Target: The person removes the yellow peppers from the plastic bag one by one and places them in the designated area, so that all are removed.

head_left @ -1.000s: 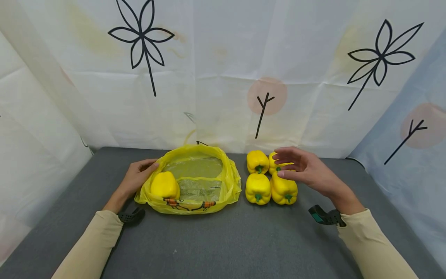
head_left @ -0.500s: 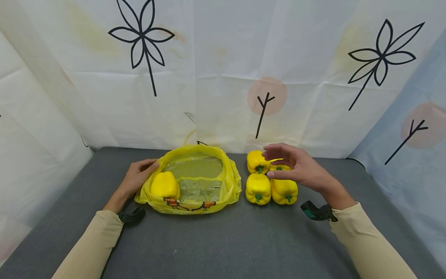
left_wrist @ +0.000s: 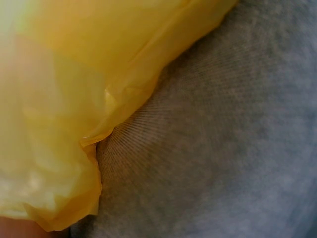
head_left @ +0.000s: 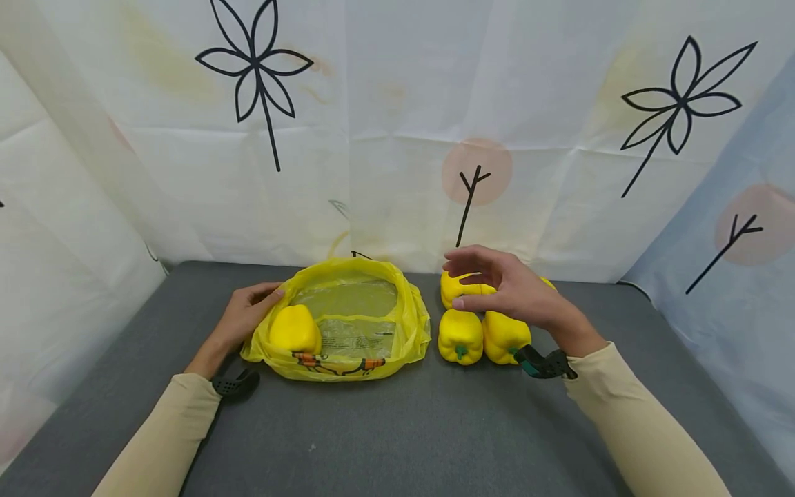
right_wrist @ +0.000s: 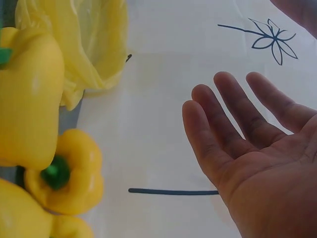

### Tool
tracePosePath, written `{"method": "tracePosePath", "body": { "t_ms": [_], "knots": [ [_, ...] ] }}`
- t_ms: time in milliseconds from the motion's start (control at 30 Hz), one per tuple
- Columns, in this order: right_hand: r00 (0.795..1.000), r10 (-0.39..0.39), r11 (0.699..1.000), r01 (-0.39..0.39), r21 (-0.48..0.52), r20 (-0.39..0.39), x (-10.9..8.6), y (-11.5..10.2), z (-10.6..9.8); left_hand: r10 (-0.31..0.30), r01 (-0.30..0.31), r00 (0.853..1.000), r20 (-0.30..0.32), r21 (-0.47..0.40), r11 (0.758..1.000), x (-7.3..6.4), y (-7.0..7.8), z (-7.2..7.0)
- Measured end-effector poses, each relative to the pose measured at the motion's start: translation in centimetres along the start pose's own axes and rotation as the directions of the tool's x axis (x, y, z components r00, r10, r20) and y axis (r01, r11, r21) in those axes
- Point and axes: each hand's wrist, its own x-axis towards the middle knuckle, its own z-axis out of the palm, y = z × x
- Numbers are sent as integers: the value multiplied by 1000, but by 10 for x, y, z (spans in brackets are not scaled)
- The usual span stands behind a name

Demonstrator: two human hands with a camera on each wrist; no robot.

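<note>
A yellow plastic bag (head_left: 413,324) lies with its mouth spread on the table, and one yellow bell pepper (head_left: 295,330) sits inside at its left. My left hand (head_left: 243,314) holds the bag's left rim, thumb over the edge; in the left wrist view the yellow plastic (left_wrist: 59,109) fills the left side. Over the group of yellow bell peppers (head_left: 460,338) to the right of the bag hovers my right hand (head_left: 506,286), fingers apart and relaxed, nothing in it. It covers parts of the back peppers. The right wrist view shows its bare palm (right_wrist: 282,173) beside the peppers (right_wrist: 32,99).
A dark grey cloth covers the table (head_left: 373,435). Close behind the bag and peppers rises a white printed curtain (head_left: 397,138), with more fabric along both sides. Each wrist wears a dark strap.
My right hand has moved left and slightly back over the peppers, showing a bit of yellow pepper at its right. The left hand and the bag have stayed put.
</note>
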Motion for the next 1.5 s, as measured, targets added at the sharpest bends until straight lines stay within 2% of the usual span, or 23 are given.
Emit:
{"method": "tracePosePath", "body": {
  "t_ms": [700,1233,1500],
  "knots": [
    [995,-76,995,71,72,68,45,-12,27,-12,12,1000,-5,-1,1000,-1,1,0],
    [986,-99,984,76,163,137,78,-13,65,-9,9,1000,0,10,1000,0,2,0],
    [979,-99,986,73,147,176,93,-13,84,-14,14,1000,3,6,1000,0,1,-1]
  ]
}}
